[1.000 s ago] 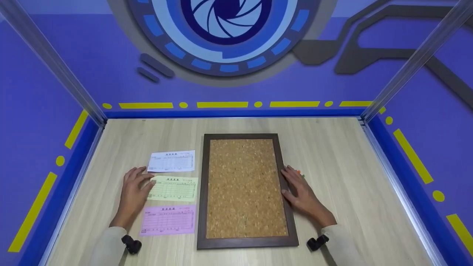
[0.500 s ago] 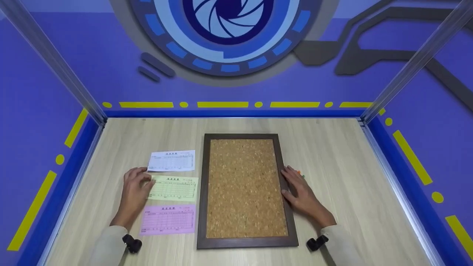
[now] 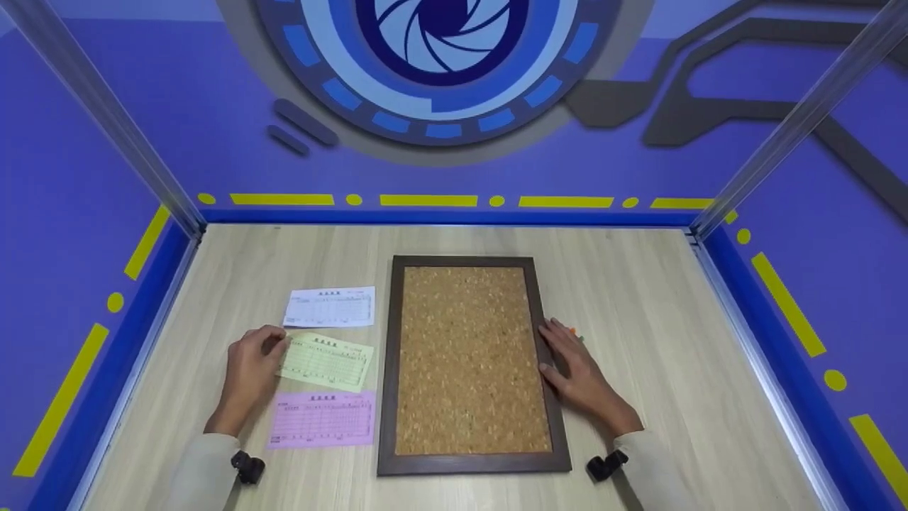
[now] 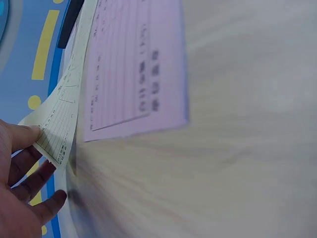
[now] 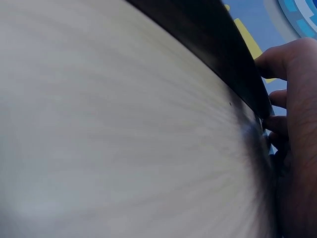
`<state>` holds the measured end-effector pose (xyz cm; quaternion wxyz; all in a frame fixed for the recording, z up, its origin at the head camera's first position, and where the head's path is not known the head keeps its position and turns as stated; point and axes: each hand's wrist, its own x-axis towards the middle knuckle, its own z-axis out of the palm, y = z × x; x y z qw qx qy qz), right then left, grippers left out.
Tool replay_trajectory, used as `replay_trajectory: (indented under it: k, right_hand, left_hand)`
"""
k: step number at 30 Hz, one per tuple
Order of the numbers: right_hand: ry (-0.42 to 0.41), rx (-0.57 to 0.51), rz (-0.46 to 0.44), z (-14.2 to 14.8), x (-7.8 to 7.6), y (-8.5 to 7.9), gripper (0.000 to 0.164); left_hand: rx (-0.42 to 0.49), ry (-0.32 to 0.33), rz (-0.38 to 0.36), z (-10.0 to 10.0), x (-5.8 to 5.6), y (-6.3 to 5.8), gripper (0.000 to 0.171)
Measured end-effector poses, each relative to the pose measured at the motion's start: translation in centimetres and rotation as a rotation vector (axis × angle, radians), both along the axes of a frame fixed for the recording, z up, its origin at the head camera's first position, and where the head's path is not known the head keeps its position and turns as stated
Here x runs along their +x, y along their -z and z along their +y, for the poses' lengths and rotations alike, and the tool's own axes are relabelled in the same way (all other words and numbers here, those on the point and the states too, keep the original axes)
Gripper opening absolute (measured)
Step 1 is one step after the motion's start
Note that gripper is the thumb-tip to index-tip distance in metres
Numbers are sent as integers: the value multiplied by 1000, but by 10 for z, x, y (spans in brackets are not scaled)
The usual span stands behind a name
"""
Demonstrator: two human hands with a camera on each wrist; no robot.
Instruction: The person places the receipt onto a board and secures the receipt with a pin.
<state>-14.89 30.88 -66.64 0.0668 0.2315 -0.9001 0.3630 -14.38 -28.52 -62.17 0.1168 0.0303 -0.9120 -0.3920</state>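
My left hand (image 3: 247,372) pinches the left end of a pale green printed slip (image 3: 326,362) between thumb and fingers. In the left wrist view, the held end of this slip (image 4: 59,126) curves up off the table, with the thumb on its face. A pink slip (image 3: 323,420) lies just nearer to me, and a white slip (image 3: 330,307) just beyond. To their right lies a cork board (image 3: 472,362) in a dark brown frame. My right hand (image 3: 583,372) rests against the frame's right side, fingers extended; in the right wrist view its fingertips touch the dark frame edge (image 5: 213,44).
Small orange and green bits (image 3: 574,331) show just behind the right hand's fingers. The wooden table (image 3: 454,241) is bounded by purple-blue panels (image 3: 454,167) at the back and both sides, with metal posts at the corners.
My left hand has closed its pinch on the green slip and drawn it slightly left; the slip has turned, its right end dipping toward me. The right hand stays on the frame.
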Motion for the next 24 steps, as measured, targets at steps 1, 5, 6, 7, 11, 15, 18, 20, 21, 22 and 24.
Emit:
replay_trajectory:
  k: [1,5,6,7,11,15,18,20,21,22,24]
  right_hand:
    - [2,1,-1,0,0,0,68]
    - [8,3,-16,1,0,0,68]
    - [9,4,-22,1,1,0,68]
    - [11,7,-31,1,1,0,68]
    - [15,15,-54,0,1,-1,68]
    - [12,11,-50,0,1,-2,67]
    - [11,6,-50,0,2,-1,67]
    - [11,3,-48,0,2,-1,67]
    - [11,3,-48,0,2,-1,67]
    - [12,1,-50,0,2,-1,67]
    - [13,-1,-46,0,2,-1,67]
  left_hand:
    - [-3,-3,4,0,-1,-1,11]
    - [-3,1,16,0,-1,-4,10]
    - [-2,2,19,0,-2,-5,10]
    - [0,4,28,0,-1,-7,9]
    - [7,12,43,-1,-1,-12,10]
    - [22,12,28,0,0,-17,10]
    - [50,-3,11,0,1,-20,10]
    - [72,-11,0,0,2,-22,10]
    - [81,-13,-4,0,3,-23,10]
    - [85,-13,-7,0,3,-23,10]
    - [102,-13,-11,-1,3,-25,10]
